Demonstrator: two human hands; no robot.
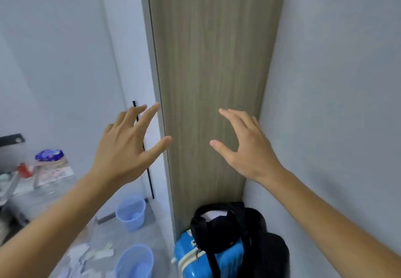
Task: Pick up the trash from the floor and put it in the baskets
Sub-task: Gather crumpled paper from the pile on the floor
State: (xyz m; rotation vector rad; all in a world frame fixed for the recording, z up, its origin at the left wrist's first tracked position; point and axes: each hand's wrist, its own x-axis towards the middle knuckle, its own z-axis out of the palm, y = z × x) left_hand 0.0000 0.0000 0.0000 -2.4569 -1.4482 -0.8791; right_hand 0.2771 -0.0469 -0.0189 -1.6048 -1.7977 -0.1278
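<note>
Both hands, left (123,147) and right (245,147), are raised with fingers spread, holding nothing. The trash (91,256), pale paper scraps, lies on the floor (104,236) beside two baskets (131,211). It looks light, soft and crushable; pinching each scrap anywhere should do.

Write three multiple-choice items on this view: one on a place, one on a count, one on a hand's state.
1. Where does the black bag sit?
A. on the blue suitcase
B. inside a basket
C. on the counter

2. How many blue baskets stand on the floor?
A. one
B. two
C. four

3. What does the left hand hold?
A. paper scrap
B. bag strap
C. nothing

Answers:
1 A, the bag rests atop the suitcase.
2 B, a far basket and a near basket show.
3 C, its fingers are spread, as are those of the right hand.
</note>
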